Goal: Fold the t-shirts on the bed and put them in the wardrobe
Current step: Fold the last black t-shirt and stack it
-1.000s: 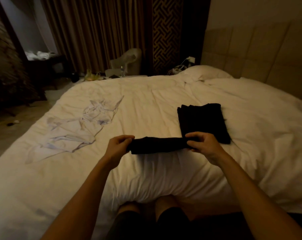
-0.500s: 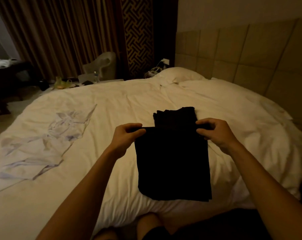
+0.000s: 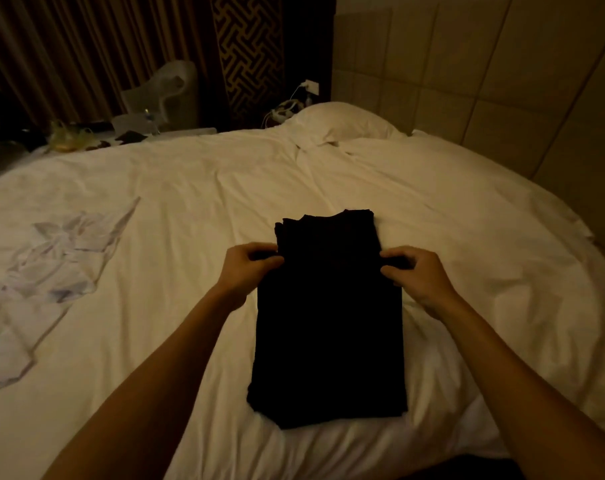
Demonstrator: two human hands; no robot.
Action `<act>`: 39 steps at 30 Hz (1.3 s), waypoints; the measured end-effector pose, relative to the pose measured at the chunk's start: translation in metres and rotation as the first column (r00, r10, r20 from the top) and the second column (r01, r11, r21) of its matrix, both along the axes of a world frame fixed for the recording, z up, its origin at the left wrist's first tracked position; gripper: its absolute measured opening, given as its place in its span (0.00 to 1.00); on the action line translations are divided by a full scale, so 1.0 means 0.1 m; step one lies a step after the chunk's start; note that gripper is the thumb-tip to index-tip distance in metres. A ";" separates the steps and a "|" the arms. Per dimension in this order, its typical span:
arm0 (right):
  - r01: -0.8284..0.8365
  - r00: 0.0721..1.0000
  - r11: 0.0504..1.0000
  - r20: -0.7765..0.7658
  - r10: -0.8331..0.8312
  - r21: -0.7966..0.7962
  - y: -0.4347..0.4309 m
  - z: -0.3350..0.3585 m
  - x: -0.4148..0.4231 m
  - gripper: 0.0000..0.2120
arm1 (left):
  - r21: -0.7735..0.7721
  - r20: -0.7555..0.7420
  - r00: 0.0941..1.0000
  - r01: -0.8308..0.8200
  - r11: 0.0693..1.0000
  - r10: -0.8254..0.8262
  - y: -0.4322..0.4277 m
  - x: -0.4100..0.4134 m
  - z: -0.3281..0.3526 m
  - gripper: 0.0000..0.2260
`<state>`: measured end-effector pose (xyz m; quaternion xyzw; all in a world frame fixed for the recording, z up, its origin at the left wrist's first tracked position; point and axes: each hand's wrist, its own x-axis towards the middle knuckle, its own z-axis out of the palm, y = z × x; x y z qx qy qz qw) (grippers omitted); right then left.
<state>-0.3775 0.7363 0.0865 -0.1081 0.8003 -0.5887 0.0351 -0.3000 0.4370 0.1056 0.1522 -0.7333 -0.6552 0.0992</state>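
Holding the black t-shirt (image 3: 329, 341) by its two top corners is your job right now. Your left hand (image 3: 249, 268) pinches the corner at ten o'clock, with thumb and fingers closed on the cloth. Your right hand (image 3: 415, 275) pinches the corner at two o'clock the same way.

The shirt is a long dark shape in the middle of the bed (image 3: 190, 188), running from your hands down to six o'clock. Its low end seems to lie on the bed. I cannot tell if the top end is lifted. Just past your hands, at twelve o'clock, sits a folded black pile (image 3: 329, 226). It is too dark to tell if the shirt's top edge touches it or only hangs over it. A white t-shirt (image 3: 58, 265) lies crumpled at nine o'clock, well apart, not folded yet. A pillow (image 3: 342, 123) is far off at twelve o'clock.

This cloth is likely soft, light and floppy. It will sag and fall open if you hold it in one spot. So take it by two corners, or slip flat hands under both sides once it is folded. Black on black is hard to see in this dim room, so feel for the edges. It will not break.
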 end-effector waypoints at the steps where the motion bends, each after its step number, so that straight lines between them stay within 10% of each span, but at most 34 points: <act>1: 0.003 1.000 1.000 -0.030 -0.003 -0.005 -0.07 0.13 -0.15 0.16 | -0.024 -0.023 0.999 -0.026 0.999 0.026 -0.04 -0.15 0.10 0.08; 11: 0.006 0.934 0.970 -0.344 -0.092 -0.242 -0.47 1.78 -1.09 0.14 | -0.157 -0.353 0.928 -0.182 0.971 0.117 -0.37 -1.11 1.62 0.09; 22: 0.073 0.996 0.955 0.034 -0.087 0.288 -0.09 -0.55 -0.71 0.12 | -0.104 0.193 0.977 -0.069 0.992 0.088 0.08 -0.82 -0.80 0.06; 29: 0.083 0.990 0.931 0.078 -0.118 0.354 0.09 -0.90 -0.46 0.12 | -0.031 0.336 0.940 -0.059 0.998 0.065 0.16 -0.48 -1.30 0.08; 34: 0.123 0.990 0.816 -0.123 -0.063 0.565 0.11 -0.99 -0.49 0.12 | -0.490 0.400 0.911 0.117 0.864 0.103 0.19 -0.45 -1.30 0.15; 39: 0.231 0.887 0.788 -0.456 0.070 0.571 -0.28 -0.95 -0.49 0.20 | -0.747 -0.002 0.995 -0.071 0.661 0.104 0.46 -0.70 -1.27 0.17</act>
